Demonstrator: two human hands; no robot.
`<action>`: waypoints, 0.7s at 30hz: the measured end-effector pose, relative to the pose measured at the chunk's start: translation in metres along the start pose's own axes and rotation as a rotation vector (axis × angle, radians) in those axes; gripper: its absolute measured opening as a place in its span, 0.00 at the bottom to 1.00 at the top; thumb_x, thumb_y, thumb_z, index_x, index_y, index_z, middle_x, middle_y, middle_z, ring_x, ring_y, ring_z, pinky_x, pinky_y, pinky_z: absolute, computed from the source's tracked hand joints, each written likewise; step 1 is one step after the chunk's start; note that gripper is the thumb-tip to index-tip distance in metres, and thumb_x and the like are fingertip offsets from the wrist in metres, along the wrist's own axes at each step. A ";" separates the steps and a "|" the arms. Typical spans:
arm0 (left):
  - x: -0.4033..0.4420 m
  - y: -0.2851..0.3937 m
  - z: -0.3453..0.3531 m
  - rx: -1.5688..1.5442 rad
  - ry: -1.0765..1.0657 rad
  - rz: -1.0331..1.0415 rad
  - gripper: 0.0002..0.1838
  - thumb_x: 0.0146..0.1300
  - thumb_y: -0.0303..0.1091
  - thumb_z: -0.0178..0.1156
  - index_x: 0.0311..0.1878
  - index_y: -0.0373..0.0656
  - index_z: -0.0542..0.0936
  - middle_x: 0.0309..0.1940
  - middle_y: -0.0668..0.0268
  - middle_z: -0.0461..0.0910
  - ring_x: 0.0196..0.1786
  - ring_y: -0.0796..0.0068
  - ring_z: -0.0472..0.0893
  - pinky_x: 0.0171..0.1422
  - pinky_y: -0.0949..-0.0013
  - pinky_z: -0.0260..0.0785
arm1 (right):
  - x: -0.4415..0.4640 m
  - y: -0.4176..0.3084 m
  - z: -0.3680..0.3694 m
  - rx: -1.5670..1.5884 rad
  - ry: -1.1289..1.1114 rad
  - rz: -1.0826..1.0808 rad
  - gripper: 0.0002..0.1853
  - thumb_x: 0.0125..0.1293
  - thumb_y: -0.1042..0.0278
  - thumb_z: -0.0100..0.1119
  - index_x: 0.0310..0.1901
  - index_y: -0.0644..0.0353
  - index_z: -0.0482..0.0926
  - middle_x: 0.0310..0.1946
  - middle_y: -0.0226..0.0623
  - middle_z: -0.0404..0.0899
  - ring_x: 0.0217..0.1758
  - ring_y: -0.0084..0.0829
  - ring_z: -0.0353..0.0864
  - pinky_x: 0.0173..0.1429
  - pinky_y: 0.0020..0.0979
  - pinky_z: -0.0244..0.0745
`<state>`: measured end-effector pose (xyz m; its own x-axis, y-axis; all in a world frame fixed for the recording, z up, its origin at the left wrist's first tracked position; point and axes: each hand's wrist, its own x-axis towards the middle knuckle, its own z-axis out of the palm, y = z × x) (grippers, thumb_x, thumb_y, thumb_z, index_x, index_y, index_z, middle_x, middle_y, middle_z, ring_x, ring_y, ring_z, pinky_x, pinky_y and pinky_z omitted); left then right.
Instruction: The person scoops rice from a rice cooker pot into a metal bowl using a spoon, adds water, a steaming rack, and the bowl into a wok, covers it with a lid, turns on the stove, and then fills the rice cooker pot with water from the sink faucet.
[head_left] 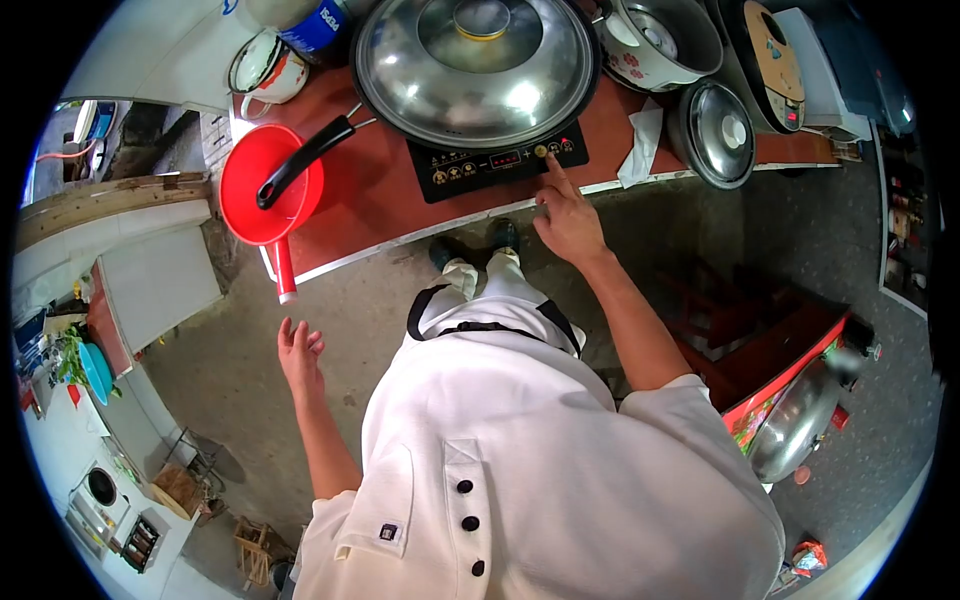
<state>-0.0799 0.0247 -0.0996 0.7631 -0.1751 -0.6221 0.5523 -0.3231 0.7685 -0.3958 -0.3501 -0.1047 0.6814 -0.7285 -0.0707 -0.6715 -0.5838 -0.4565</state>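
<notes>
My right hand (570,220) holds nothing. Its index finger is stretched out and touches the control panel of a black induction cooker (463,185), to the right of the small red display, while the other fingers are curled. On the cooker sits a wok (363,122) with a black handle (305,163) under a domed steel lid (400,60), so what is inside is hidden. My left hand (301,352) hangs free in the air, fingers loosely bent and apart. Just above it, the handle of a red plastic ladle (240,190) sticks out past the counter edge; the wok handle reaches over its bowl.
The red counter (345,225) also bears an enamel mug (283,77), a Pepsi bottle (315,30), a floral pot (640,65), a pot lid (712,135), a white paper or cloth (640,145) and a rice cooker (785,80). A red table (790,370) stands at the right.
</notes>
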 end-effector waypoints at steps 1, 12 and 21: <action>0.000 0.002 0.002 0.007 0.006 0.000 0.30 0.65 0.31 0.62 0.67 0.42 0.62 0.43 0.67 0.74 0.34 0.76 0.79 0.31 0.74 0.72 | 0.003 -0.002 0.001 0.011 0.017 -0.026 0.08 0.49 0.71 0.59 0.33 0.59 0.76 0.73 0.43 0.54 0.55 0.43 0.75 0.56 0.41 0.74; 0.004 0.010 0.006 -0.028 -0.016 0.008 0.29 0.65 0.30 0.61 0.67 0.41 0.61 0.41 0.64 0.75 0.32 0.75 0.80 0.29 0.74 0.73 | 0.023 -0.006 0.011 -0.011 -0.019 0.035 0.08 0.49 0.71 0.59 0.33 0.59 0.76 0.71 0.47 0.57 0.57 0.46 0.76 0.56 0.41 0.74; 0.006 0.009 0.007 -0.029 -0.015 -0.011 0.30 0.65 0.29 0.60 0.68 0.41 0.60 0.42 0.66 0.74 0.32 0.76 0.80 0.29 0.75 0.72 | 0.012 -0.018 0.007 -0.005 -0.062 0.021 0.10 0.50 0.72 0.58 0.37 0.59 0.76 0.71 0.47 0.57 0.57 0.46 0.75 0.55 0.42 0.74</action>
<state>-0.0724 0.0144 -0.0978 0.7520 -0.1857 -0.6324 0.5702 -0.2981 0.7655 -0.3735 -0.3454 -0.1038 0.6834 -0.7174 -0.1350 -0.6874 -0.5701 -0.4499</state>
